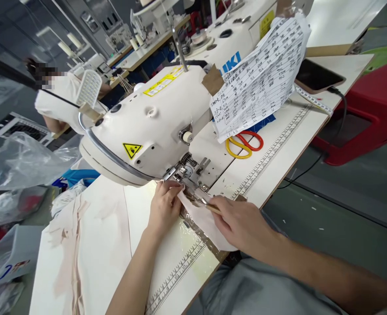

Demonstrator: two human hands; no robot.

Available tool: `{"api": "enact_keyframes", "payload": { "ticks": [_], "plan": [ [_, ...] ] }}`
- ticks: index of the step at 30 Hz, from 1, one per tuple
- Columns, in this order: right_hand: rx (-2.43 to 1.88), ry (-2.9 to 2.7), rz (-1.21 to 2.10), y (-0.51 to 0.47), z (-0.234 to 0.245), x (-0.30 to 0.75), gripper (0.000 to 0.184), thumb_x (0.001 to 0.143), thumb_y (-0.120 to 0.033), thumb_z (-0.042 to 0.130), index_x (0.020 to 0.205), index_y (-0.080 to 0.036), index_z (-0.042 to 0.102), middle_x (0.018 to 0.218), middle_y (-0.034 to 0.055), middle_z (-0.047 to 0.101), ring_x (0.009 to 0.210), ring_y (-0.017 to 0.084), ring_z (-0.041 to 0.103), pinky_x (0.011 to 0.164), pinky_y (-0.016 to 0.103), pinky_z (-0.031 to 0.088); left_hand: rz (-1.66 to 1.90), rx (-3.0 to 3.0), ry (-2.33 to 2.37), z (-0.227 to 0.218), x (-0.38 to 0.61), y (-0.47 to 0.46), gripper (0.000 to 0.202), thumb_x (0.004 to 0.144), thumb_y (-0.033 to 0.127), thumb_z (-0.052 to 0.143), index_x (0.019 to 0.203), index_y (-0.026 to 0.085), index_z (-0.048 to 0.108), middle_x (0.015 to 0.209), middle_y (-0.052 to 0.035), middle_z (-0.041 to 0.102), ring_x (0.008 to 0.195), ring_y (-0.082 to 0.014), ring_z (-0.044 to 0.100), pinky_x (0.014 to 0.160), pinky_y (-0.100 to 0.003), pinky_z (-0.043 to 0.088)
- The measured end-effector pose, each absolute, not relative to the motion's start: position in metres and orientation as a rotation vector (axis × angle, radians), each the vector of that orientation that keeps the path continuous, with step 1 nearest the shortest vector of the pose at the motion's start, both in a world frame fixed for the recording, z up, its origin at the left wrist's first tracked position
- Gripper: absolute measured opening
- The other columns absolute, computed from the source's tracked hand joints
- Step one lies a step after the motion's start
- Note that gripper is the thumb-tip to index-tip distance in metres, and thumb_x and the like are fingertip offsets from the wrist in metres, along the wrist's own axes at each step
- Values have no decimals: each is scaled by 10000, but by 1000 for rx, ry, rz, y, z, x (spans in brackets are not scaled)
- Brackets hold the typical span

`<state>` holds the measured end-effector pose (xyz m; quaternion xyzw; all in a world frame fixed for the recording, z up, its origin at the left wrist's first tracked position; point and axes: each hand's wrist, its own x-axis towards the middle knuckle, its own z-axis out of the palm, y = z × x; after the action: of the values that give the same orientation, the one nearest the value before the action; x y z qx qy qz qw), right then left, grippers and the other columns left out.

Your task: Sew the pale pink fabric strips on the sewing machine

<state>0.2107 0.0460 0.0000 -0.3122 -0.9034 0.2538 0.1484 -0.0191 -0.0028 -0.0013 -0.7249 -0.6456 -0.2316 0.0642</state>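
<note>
A white sewing machine stands on the table, its presser foot over a piece of pale fabric. My left hand lies on the fabric just left of the foot, fingers pressed flat and curled at the tips against the cloth. My right hand rests on the fabric to the right and pinches a thin brown stick-like tool that points toward the foot.
Red and yellow scissors lie behind the machine under a printed sheet. A phone and a red stool are at the right. Pale fabric pieces lie at the left, by plastic bags. Another person's sleeve shows far left.
</note>
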Motion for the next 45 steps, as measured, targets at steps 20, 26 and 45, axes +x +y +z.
{"api": "enact_keyframes", "payload": {
  "ticks": [20, 26, 45],
  "plan": [
    [-513, -2523, 385, 34, -11, 266, 292, 947, -70, 312, 1142, -144, 517, 918, 81, 744, 784, 195, 730, 606, 296, 564, -365, -2004, -2009, -12, 26, -23, 415, 875, 38, 387, 1232, 90, 590, 1240, -143, 630, 1186, -267, 539, 973, -433, 523],
    [-546, -2585, 386, 36, -7, 264, 306, 927, -61, 327, 1126, -143, 545, 919, 84, 743, 768, 190, 727, 584, 274, 551, -335, -1982, -2015, -13, 25, -21, 453, 839, 9, 411, 1233, 110, 610, 1241, -127, 651, 1176, -264, 565, 963, -422, 523],
    [-604, -2687, 218, 46, 1, 243, 337, 843, 20, 418, 1093, -87, 617, 889, 97, 727, 700, 195, 701, 524, 278, 507, -162, -2019, -2080, -6, 31, -27, 484, 854, 53, 404, 1327, 53, 511, 1377, -182, 536, 1308, -318, 457, 1059, -467, 449]
  ]
}}
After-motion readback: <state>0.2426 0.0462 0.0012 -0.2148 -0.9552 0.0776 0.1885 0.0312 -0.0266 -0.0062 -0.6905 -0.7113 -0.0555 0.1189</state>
